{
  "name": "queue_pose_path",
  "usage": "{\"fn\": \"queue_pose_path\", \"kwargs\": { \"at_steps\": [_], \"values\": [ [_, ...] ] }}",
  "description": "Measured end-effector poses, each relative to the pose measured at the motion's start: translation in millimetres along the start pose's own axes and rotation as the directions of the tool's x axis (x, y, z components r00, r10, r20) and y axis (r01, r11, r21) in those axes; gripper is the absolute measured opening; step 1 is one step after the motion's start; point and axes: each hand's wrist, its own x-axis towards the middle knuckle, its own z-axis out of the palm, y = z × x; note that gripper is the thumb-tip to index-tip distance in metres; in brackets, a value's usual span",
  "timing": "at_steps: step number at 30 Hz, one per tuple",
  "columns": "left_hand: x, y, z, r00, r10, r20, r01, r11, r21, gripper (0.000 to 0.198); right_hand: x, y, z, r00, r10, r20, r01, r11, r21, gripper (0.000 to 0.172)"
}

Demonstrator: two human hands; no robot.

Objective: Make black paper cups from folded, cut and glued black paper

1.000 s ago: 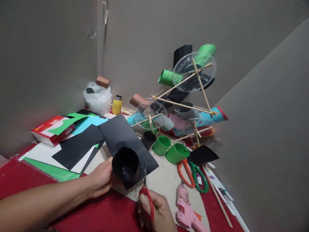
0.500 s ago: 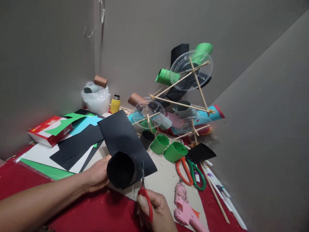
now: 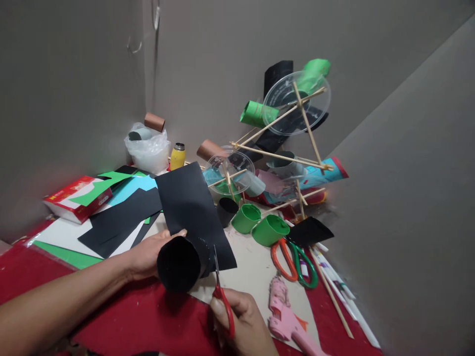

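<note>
My left hand (image 3: 150, 254) grips a black paper-wrapped tube (image 3: 178, 262), its open end facing me. A sheet of black paper (image 3: 191, 207) runs up and away from the tube. My right hand (image 3: 243, 321) is closed on small red-handled scissors (image 3: 221, 291), whose blades point up beside the tube's right edge, at the paper. Two green cups (image 3: 260, 225) and a black cup (image 3: 226, 210) stand just beyond.
A stick-and-plastic-lid model (image 3: 285, 128) rises at the back. Orange and green scissors (image 3: 293, 259) and a pink glue gun (image 3: 287, 316) lie to the right. Black, green and blue paper sheets (image 3: 118, 217) and a red box (image 3: 76, 198) lie left. Grey walls close in.
The tube has turned and shifted left and lower in my left hand, its open end now squarely toward me. The scissors stayed at its right edge.
</note>
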Motion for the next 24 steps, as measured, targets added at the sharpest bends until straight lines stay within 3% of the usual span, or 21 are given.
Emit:
{"fn": "queue_pose_path", "kwargs": {
  "at_steps": [3,11,17,24],
  "values": [
    [-0.5,1.0,0.7,0.998,-0.044,0.039,0.042,0.997,0.061,0.032,0.3,1.3,-2.1,1.000,0.001,0.023,0.000,1.000,-0.012,0.056],
    [4.3,0.8,-10.3,0.998,-0.059,0.004,0.057,0.984,0.167,0.032,0.5,3.3,-3.4,0.999,0.029,0.021,-0.028,0.999,-0.036,0.055],
    [5.1,6.3,-9.3,0.993,-0.091,0.075,0.073,0.974,0.213,0.033,-1.2,-6.3,-2.1,0.996,0.006,0.084,-0.002,0.999,-0.053,0.056],
    [4.4,10.4,-7.6,0.998,-0.064,-0.014,0.065,0.991,0.118,0.024,-2.0,-3.5,-3.9,0.998,0.027,0.058,-0.022,0.996,-0.081,0.055]
  ]
}}
